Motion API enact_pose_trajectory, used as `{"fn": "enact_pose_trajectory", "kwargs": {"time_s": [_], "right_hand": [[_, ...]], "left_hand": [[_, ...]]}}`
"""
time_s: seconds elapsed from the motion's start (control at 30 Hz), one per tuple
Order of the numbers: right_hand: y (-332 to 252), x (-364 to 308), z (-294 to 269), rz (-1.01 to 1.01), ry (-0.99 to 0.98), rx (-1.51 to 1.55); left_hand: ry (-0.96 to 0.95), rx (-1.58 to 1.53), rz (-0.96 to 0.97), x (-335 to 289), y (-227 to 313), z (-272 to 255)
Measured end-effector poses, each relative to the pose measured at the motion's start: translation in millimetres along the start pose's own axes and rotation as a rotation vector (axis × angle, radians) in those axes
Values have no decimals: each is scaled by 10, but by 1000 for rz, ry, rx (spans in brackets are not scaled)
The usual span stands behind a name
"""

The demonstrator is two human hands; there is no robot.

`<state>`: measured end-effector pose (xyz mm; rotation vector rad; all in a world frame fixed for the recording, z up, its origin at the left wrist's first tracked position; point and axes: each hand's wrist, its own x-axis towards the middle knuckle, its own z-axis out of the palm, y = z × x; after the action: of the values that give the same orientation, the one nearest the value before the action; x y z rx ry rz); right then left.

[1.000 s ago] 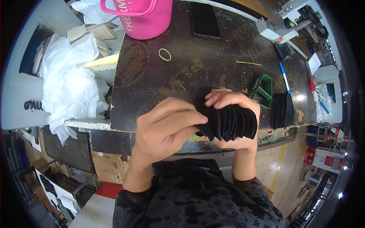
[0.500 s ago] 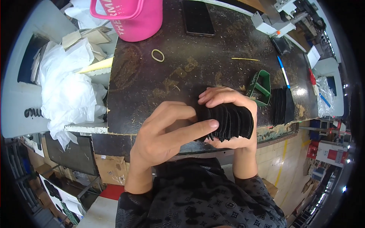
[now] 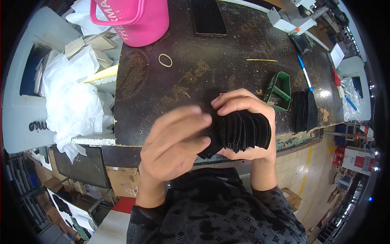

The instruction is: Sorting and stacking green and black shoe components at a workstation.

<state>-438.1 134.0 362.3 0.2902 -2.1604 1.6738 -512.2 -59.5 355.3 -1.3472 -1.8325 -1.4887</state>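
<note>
A fanned stack of black cut pieces, fabric-like with rounded ends (image 3: 245,130), is held upright over the table's front edge. My right hand (image 3: 260,112) wraps round it, fingers over the far side and the palm below. At the stack's left end one black piece (image 3: 210,149) leans away from the others. Close beside that piece is my left hand (image 3: 174,142), thumb and fingers apart, its fingertips slightly blurred. I see nothing pinched between them.
A second row of black pieces (image 3: 303,112) stands right of a green divided box (image 3: 279,93). On the dark worn table (image 3: 162,89) lie a rubber band (image 3: 165,60), a phone (image 3: 208,18) and a pen (image 3: 304,73). A pink bucket (image 3: 146,24) stands far left, near white plastic bags (image 3: 77,105).
My left hand has drawn back leftward, its thumb coming off the stack's face. The leftmost black piece now tilts away from the stack. My right hand keeps its hold.
</note>
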Motion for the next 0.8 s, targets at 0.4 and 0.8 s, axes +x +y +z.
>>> {"fn": "enact_pose_trajectory", "kwargs": {"time_s": [0.4, 0.8], "right_hand": [[22, 6, -2, -10, -6, -17], [16, 2, -41, -2, -12, 25]], "left_hand": [[-204, -109, -35, 146, -40, -80], [-234, 12, -49, 253, -9, -170]]}}
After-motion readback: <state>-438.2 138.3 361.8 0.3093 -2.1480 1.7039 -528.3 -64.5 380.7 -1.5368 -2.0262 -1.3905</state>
